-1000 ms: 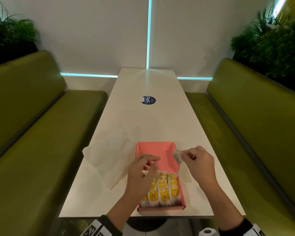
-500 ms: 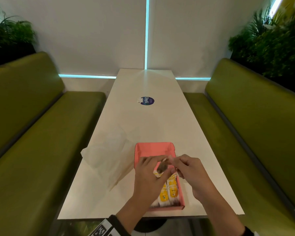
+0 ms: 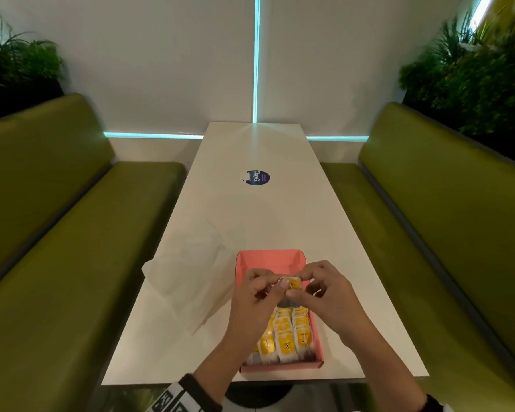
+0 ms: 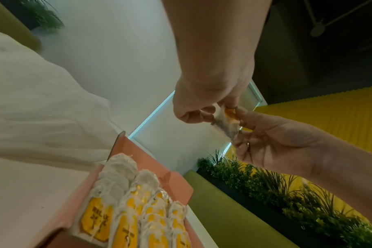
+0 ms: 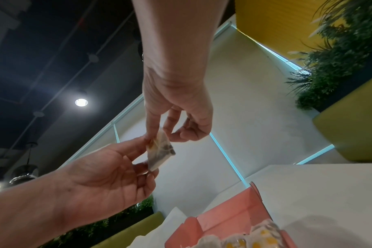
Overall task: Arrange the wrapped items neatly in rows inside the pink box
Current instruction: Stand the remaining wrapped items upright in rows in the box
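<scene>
Over mid-box, above the pink box (image 3: 268,256): wrapped item (image 3: 290,288) now pinched from both sides. 1 s ago held by right hand (image 3: 331,303) alone, out at 3 o'clock of the box rim, with left hand (image 3: 249,304) hovering and holding nothing. Since then brought in over the box and picked up by the left as well. Reads as a re-grip to square the item up before it goes down, not yet a placement; no contact with the box or the packed rows (image 3: 286,337).

Grip state: left fingers (image 5: 138,144) curled narrow on the item's 9 o'clock edge, thumb opposing. Right fingers (image 5: 154,124) nipping its upper corner at the 3 o'clock side, remaining fingers loosely curled, nothing else held.

Orientation: yellow label end up at the fingertips, dark filled end hanging down toward the box. Long axis steep, slightly tilted in both wrist views, broad face toward the head camera. Packed items lie with long axes along 12–6, shingled, 4 columns counted in the left wrist view, filling the 6 o'clock part. Bare pink floor left at the 12 o'clock end, likely the next slot. Needs tipping down onto the 12–6 line to match.

Box sits at the 6 o'clock end of the table (image 3: 252,221); white bag (image 3: 188,278) at its 9 o'clock.
</scene>
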The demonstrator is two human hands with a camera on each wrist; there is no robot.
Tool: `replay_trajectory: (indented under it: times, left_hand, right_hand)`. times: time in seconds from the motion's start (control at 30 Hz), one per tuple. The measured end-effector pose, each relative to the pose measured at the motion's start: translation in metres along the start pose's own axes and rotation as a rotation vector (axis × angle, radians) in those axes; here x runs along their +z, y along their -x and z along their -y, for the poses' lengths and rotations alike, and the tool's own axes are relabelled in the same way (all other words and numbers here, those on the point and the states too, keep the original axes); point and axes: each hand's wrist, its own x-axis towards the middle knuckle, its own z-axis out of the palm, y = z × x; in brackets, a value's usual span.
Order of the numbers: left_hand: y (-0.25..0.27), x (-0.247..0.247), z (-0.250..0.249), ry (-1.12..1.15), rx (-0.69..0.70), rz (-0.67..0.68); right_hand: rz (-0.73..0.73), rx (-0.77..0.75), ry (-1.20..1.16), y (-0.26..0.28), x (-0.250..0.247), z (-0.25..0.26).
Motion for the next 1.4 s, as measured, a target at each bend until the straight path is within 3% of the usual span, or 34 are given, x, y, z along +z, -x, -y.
replay_trajectory:
  times: [0.1,0.23,0.37,0.47,0.63,0.77,0.9,1.1,1.4]
  left_hand:
    - [-0.002,-0.003,0.000,-0.014,0.009,0.026]
    - [-0.001,-0.006,0.000,-0.067,0.017,0.045]
    - [0.001,-0.008,-0.004,-0.054,0.051,0.095]
    - [0.003,-0.007,-0.011,-0.018,0.053,0.180]
    - [0.003,-0.006,-0.008,-0.028,0.060,0.182]
    - [0.002,-0.006,-0.010,0.000,-0.019,0.099]
    - [0.000,-0.007,-0.013,0.006,-0.011,0.065]
    - [0.000,-0.007,-0.016,0.076,-0.052,0.056]
    - [-0.001,-0.011,-0.014,0.009,-0.011,-0.012]
  right_hand:
    - [-0.010,-0.003,-0.033,-0.005,-0.003,-0.001]
    - [-0.304,0.043,0.080,-0.012,-0.009,-0.003]
    - [-0.040,0.088,-0.086,-0.010,-0.010,-0.002]
    - [-0.037,0.139,-0.143,-0.010,-0.009,-0.003]
    - [0.038,0.193,-0.210,-0.007,-0.007,-0.002]
    - [0.031,0.218,-0.276,-0.005,-0.007,-0.001]
    - [-0.027,0.135,-0.220,-0.001,-0.004,-0.005]
    - [-0.019,-0.017,0.141,0.002,0.007,-0.020]
    - [-0.092,-0.024,-0.121,0.003,0.002,-0.019]
